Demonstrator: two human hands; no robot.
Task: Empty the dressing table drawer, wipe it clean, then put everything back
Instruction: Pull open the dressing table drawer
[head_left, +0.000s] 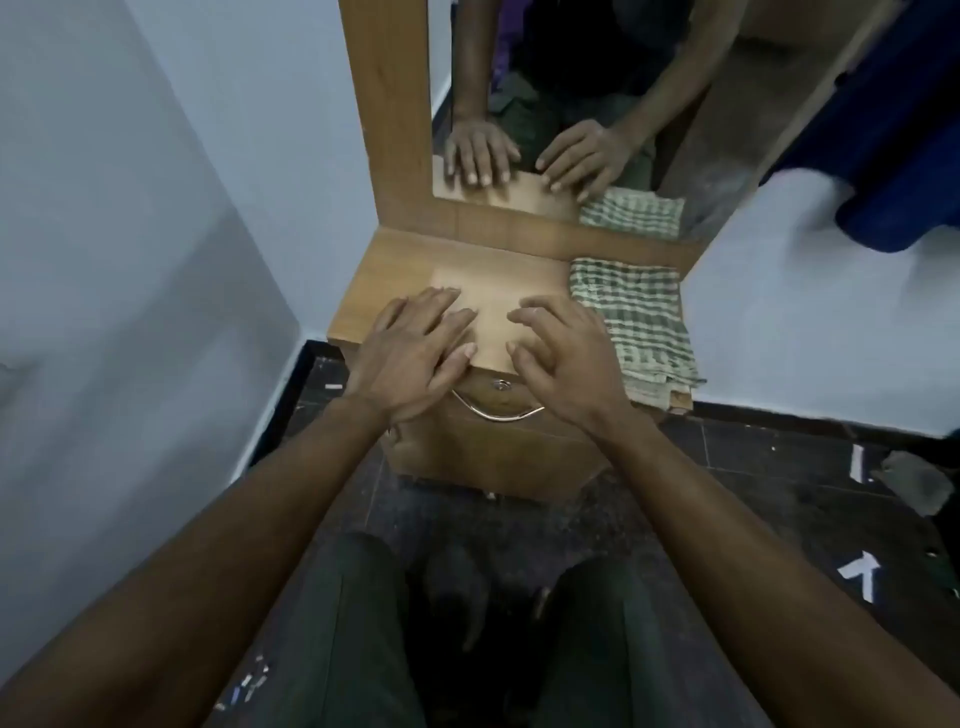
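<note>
We are looking down on a small wooden dressing table (395, 270) set against a pale wall, its top a light brown wood grain. Our left hand (410, 358) and right hand (566, 358) rest on the near part of the top, fingers spread and mostly straight, side by side but apart. A folded green and cream checked cloth (634, 322) lies flat on the right side of the top, just beside our right hand, its near end reaching the front edge of the table. The table stands on a dark tiled floor (753, 499), where small white scraps (860, 571) lie scattered to the right.
</note>
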